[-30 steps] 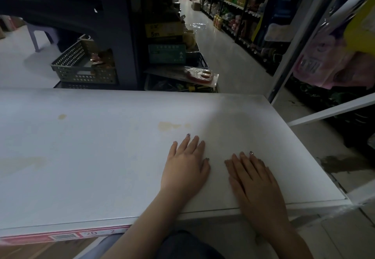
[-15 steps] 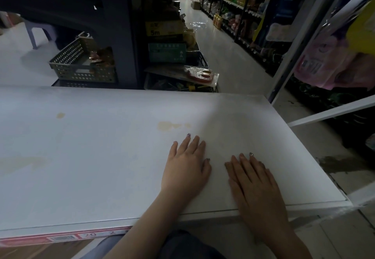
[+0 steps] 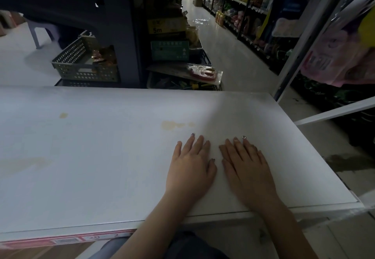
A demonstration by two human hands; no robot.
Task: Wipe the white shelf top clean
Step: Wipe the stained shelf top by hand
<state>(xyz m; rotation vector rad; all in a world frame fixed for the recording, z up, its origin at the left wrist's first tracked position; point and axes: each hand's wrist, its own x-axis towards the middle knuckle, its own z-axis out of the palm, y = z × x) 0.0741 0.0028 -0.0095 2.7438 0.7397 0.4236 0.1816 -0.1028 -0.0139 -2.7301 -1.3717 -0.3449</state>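
1. Head view, the only one I've got: the white shelf top (image 3: pixel 91 167) fills the lower half of the frame. Its long axis runs from the left edge across to the right, and its near edge sits along the bottom.
2. Both hands are flat on it, palms down, fingers straight and lightly spread, holding nothing. The left hand (image 3: pixel 189 169) and right hand (image 3: pixel 246 171) lie side by side, lower right of centre, close but not touching. I see no cloth anywhere.
3. Here's what matters: the yellowish stain (image 3: pixel 170 125) sits just past the left hand's fingertips, up and a little left in the frame. That hand is clearly the nearer one.
4. A small spot (image 3: pixel 63 115) lies well off to the left, and a faint patch (image 3: pixel 24 163) is at the frame's left edge.
5. All the dirt I can make out lies left of the hands, so I'd say the wipe runs leftward along the long axis.
6. The right end is in shadow, and I can't tell whether it's clean.
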